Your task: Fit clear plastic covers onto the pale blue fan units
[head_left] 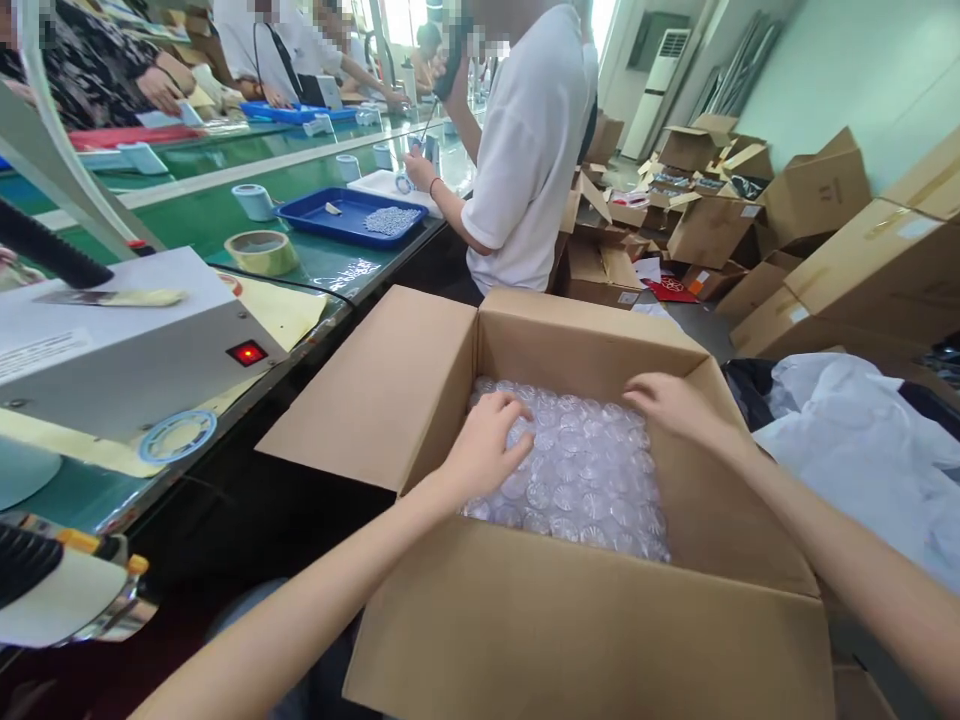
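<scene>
from the head view, an open cardboard box (585,610) stands beside the green surface (187,225), its near and left flaps folded outward. inside it lies a close-set layer of clear rounded pieces (581,470), ribbed and glossy. whether they are loose, or joined as a sheet, cannot be told from here.

the left hand (491,440) is over the left part of the layer, its fingers loosely curled and the thumb apart from them; nothing shows gripped there, and whether the tips touch the plastic is unclear. the right hand (671,402) is at the right side of the box, near the layer's far right corner, fingers bent inward. no thing shows in them, but i cannot tell whether fingers and thumb meet.

the pieces look thin-walled, so each is likely light, slick and springy, easily dented under a hard pinch. a broad, gentle hold on the edges of a piece seems better than pressing on its domed top; if the layer is one sheet, spread palms at opposite sides would suit it. the cardboard looks stiff in its walls but will bend at the creased flaps, so the walls make the firmer handhold.
</scene>
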Motion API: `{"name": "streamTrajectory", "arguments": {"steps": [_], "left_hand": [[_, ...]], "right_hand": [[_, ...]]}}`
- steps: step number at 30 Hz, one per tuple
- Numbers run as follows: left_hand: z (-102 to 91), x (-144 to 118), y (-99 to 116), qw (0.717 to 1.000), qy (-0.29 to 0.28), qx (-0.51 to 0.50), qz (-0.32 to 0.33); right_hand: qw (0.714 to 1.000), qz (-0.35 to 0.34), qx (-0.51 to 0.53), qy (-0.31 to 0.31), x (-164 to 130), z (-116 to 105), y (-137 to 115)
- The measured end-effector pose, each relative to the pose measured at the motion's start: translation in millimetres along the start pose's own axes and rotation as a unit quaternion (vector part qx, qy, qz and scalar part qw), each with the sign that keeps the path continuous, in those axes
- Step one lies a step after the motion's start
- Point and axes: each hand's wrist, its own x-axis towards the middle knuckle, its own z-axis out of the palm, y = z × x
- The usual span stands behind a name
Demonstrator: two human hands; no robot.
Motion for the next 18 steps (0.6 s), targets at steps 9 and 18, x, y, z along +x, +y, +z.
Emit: {"name": "streamTrajectory", "arguments": {"steps": [9, 18], "left_hand": [[120.1, 98, -94, 0.969, -0.225, 0.097, -0.030], [166.2, 93, -136, 0.961, -0.272, 0.045, 0.014]], "right_hand": [[0.978, -0.070, -0.049, -0.188, 43, 228, -79], [0.984, -0.065, -0.031, -0.160, 43, 253, -36]]}}
